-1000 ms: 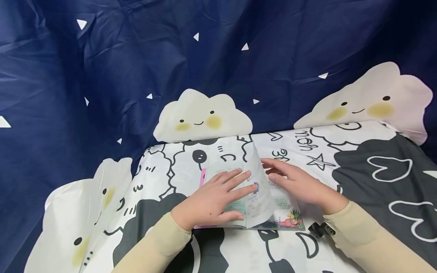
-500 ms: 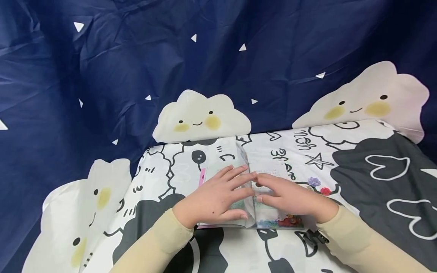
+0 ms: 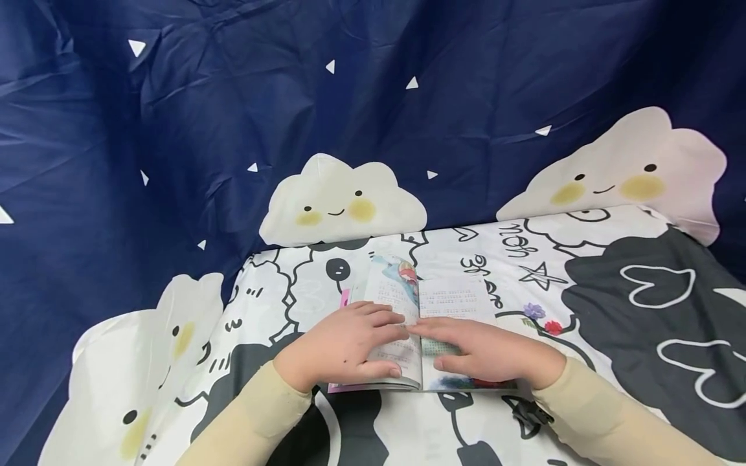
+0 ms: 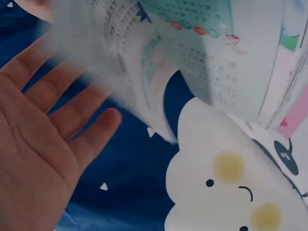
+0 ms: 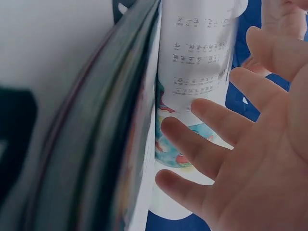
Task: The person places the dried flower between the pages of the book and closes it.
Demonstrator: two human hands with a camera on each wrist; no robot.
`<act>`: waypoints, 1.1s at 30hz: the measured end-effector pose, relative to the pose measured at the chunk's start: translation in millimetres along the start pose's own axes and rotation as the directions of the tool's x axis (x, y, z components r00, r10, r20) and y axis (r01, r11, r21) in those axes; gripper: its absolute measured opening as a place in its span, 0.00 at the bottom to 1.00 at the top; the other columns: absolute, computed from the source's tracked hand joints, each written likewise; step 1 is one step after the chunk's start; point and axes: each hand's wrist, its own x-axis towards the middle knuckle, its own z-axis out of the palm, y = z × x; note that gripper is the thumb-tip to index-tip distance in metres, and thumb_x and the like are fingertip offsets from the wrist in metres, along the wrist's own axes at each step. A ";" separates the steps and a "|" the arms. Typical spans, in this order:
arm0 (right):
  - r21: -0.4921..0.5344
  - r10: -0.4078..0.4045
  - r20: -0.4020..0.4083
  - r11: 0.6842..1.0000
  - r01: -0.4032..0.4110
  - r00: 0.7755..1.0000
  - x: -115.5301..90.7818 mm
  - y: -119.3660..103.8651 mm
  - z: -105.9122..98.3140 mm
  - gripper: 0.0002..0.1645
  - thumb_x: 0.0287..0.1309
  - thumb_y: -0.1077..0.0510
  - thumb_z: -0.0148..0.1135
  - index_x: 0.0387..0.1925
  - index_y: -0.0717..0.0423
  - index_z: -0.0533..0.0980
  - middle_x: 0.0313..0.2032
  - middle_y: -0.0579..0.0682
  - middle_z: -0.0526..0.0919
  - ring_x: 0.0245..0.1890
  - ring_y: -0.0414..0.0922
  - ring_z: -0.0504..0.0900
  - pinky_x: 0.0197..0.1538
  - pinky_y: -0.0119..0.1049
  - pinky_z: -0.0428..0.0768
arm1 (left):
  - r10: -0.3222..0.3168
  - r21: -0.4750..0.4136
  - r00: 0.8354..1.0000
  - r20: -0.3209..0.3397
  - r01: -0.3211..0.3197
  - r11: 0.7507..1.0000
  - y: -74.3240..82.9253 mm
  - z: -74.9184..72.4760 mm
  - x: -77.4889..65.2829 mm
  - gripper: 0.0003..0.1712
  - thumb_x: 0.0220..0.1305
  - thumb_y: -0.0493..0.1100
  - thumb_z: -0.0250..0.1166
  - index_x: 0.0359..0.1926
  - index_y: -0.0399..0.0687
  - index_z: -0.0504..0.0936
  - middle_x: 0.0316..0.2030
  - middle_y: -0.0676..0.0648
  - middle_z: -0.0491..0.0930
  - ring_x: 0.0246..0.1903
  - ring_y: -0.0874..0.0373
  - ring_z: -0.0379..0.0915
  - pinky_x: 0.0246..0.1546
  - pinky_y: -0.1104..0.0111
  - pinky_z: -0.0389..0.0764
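Note:
An open picture book (image 3: 451, 299) with printed text lies on a patterned cloth, its spine running between my hands. My left hand (image 3: 340, 346) lies over the left page, fingers extended toward the spine. From the other side, my right hand (image 3: 489, 349) reaches across the right page, its fingertips close to the left ones. The left wrist view has a blurred, lifted page (image 4: 120, 62) beside the spread fingers. A curved page (image 5: 197, 67) stands behind the right hand's spread fingers in the right wrist view.
Black and white cartoon drawings cover the cloth (image 3: 542, 249). A purple flower (image 3: 533, 310) and a red flower (image 3: 553, 327) show right of the book. Behind hangs a navy curtain (image 3: 204, 116) with cloud shapes. A small black device (image 3: 529, 411) sits under my right wrist.
The lifted page has gone over from right to left, showing a new picture on the left side. My right hand has moved left toward the spine; my left hand has shifted slightly left and down.

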 end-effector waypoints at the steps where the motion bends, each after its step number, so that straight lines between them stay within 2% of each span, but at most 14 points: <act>1: 0.001 0.003 0.004 1.000 -0.003 1.000 0.2 0.2 0.8 0.32 0.73 0.50 0.58 0.75 0.43 0.65 0.73 0.47 0.66 0.72 0.48 0.65 0.69 0.54 0.65 | -0.019 -0.010 1.000 0.016 0.019 1.000 -0.5 2.7 -0.5 0.37 0.71 0.72 0.49 0.66 0.55 0.78 0.62 0.49 0.77 0.65 0.51 0.69 0.68 0.57 0.65; 5: -0.023 0.028 0.018 0.999 -0.028 0.999 0.2 2.0 3.1 0.33 0.72 0.50 0.59 0.75 0.43 0.65 0.72 0.50 0.67 0.72 0.50 0.65 0.69 0.55 0.64 | -0.072 -0.016 0.994 0.084 0.074 0.997 -2.2 14.8 -0.2 0.37 0.70 0.73 0.51 0.70 0.60 0.74 0.67 0.49 0.73 0.68 0.50 0.66 0.67 0.55 0.67; 12: -0.094 0.101 0.052 0.991 -0.095 0.994 -2.1 7.7 0.5 0.37 0.66 0.49 0.64 0.75 0.41 0.67 0.71 0.56 0.68 0.71 0.56 0.65 0.68 0.59 0.64 | -0.108 0.005 0.978 0.181 0.109 0.994 -9.7 38.8 0.7 0.41 0.66 0.73 0.56 0.76 0.69 0.66 0.76 0.48 0.60 0.72 0.46 0.58 0.67 0.52 0.67; 15: -0.112 0.120 0.072 0.987 -0.112 0.990 -3.4 12.0 -0.7 0.39 0.62 0.51 0.67 0.74 0.41 0.68 0.72 0.56 0.67 0.72 0.56 0.62 0.69 0.59 0.63 | -0.122 0.005 0.971 0.207 0.124 0.992 -10.9 45.1 0.9 0.41 0.66 0.73 0.57 0.76 0.70 0.64 0.76 0.48 0.59 0.73 0.45 0.58 0.67 0.53 0.67; 22: -0.114 0.170 0.092 0.981 -0.159 0.981 -6.1 20.6 -7.0 0.43 0.52 0.60 0.70 0.72 0.43 0.71 0.72 0.55 0.66 0.73 0.56 0.61 0.68 0.59 0.64 | -0.155 0.001 0.968 0.196 0.158 0.988 -11.2 53.6 -1.2 0.42 0.65 0.72 0.59 0.77 0.70 0.64 0.75 0.48 0.61 0.71 0.46 0.61 0.64 0.54 0.70; 28: -0.142 0.208 0.083 0.971 -0.195 0.975 -8.7 26.8 -14.0 0.41 0.50 0.60 0.70 0.68 0.40 0.75 0.73 0.55 0.65 0.73 0.57 0.60 0.67 0.60 0.65 | -0.192 -0.029 0.964 0.184 0.201 0.979 -9.0 58.0 -4.5 0.43 0.64 0.73 0.60 0.77 0.71 0.62 0.76 0.48 0.59 0.72 0.46 0.58 0.64 0.53 0.71; 33: -0.164 0.210 0.079 0.967 -0.195 0.974 -10.4 29.9 -15.2 0.38 0.51 0.59 0.70 0.67 0.41 0.76 0.73 0.54 0.65 0.73 0.58 0.60 0.66 0.60 0.66 | -0.232 -0.054 0.961 0.153 0.242 0.969 -0.1 59.7 -10.0 0.44 0.63 0.76 0.58 0.77 0.70 0.63 0.76 0.47 0.59 0.73 0.45 0.57 0.63 0.51 0.71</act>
